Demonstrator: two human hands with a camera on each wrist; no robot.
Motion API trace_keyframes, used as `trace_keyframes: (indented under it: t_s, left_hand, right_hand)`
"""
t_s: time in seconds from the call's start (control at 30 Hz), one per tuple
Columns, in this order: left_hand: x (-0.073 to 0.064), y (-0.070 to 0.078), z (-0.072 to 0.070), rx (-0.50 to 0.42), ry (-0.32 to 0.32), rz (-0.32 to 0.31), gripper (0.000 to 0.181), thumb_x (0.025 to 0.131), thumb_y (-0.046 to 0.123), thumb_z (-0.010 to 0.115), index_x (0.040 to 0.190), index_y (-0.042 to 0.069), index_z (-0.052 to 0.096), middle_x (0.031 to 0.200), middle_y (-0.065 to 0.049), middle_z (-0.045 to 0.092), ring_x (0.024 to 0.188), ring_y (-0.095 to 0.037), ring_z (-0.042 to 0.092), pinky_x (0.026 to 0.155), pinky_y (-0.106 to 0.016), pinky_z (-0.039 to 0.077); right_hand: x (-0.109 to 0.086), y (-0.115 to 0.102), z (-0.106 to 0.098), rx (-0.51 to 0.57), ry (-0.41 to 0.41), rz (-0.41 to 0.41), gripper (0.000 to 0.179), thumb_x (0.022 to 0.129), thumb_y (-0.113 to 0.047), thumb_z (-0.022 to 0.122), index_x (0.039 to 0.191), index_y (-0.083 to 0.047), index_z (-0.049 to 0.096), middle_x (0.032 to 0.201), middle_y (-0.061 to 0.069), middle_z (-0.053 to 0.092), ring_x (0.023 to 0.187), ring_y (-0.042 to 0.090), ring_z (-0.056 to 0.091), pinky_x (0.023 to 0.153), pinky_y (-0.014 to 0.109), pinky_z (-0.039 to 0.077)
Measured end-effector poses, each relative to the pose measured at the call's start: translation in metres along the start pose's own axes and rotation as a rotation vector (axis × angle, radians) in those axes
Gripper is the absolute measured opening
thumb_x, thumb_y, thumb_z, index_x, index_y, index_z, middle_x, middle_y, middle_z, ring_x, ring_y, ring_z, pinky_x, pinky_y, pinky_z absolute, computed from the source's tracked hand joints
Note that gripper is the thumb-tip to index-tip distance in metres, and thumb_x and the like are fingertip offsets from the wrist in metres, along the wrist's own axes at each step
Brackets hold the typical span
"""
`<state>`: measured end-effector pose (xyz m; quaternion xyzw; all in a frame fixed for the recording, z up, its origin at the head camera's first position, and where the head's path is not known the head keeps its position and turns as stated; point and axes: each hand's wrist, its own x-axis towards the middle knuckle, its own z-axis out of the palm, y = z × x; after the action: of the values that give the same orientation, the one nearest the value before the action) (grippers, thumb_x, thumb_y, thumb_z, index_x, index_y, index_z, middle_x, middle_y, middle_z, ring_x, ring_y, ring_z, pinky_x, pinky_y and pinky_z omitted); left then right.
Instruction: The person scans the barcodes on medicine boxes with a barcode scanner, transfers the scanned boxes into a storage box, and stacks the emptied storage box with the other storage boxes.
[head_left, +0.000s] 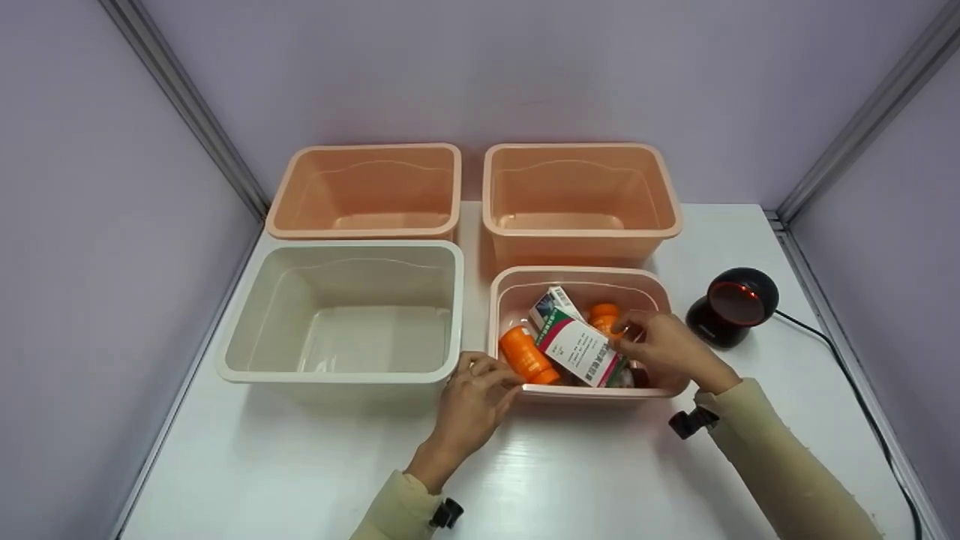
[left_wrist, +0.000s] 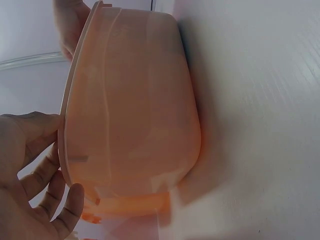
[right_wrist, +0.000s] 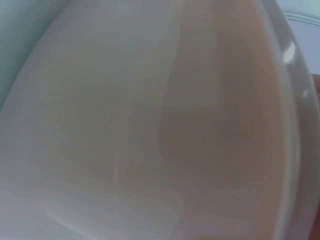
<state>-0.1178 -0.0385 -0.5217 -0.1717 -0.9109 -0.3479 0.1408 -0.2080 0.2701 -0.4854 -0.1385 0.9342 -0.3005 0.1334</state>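
Note:
A small pink bin [head_left: 517, 279] holds several packages. In the head view my left hand [head_left: 480, 397] is at its front left corner; the left wrist view shows the thumb and fingers of that hand [left_wrist: 30, 170] pinching the rim. My right hand [head_left: 667, 345] reaches over the bin's right side, thumb and forefinger at the upper edge of a white, green and magenta medicine box [head_left: 581, 349]. This box lies tilted over the others. An orange bottle [head_left: 527, 354] lies left of it, another orange bottle [head_left: 604, 315] behind it, and a smaller box [head_left: 553, 301] pokes out at the back.
A pale grey-green bin [head_left: 341, 376] stands to the left. Two peach bins, one back left [head_left: 364, 232] and one back right [head_left: 581, 234], line the wall. A black scanner [head_left: 735, 304] with a red glow stands on the right, its cable [head_left: 847, 367] running along the table edge.

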Motion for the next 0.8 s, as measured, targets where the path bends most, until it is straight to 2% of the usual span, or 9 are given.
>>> trace_keyframes:
  t_s: [0.4, 0.8]
  left_hand:
    - [0.0002, 0.0008, -0.0014, 0.001, 0.010, 0.016, 0.008, 0.088, 0.027, 0.077, 0.095, 0.024, 0.078, 0.097, 0.009, 0.068, 0.107, -0.013, 0.053, 0.089, -0.036, 0.050]
    - [-0.0003, -0.0004, 0.0000, -0.011, 0.018, 0.022, 0.008, 0.087, 0.027, 0.078, 0.095, 0.025, 0.078, 0.098, 0.011, 0.068, 0.106, -0.012, 0.052, 0.088, -0.036, 0.051]
  right_hand:
    - [0.0016, -0.0031, 0.0019, 0.021, -0.060, 0.004, 0.024, 0.089, -0.029, 0.073, 0.101, -0.009, 0.068, 0.084, 0.004, 0.067, 0.076, 0.017, 0.059, 0.068, 0.029, 0.049]
    - [0.0048, -0.0066, 0.0054, 0.017, -0.077, -0.002, 0.016, 0.085, -0.025, 0.076, 0.093, -0.012, 0.072, 0.080, 0.001, 0.069, 0.071, 0.015, 0.058, 0.063, 0.027, 0.046]
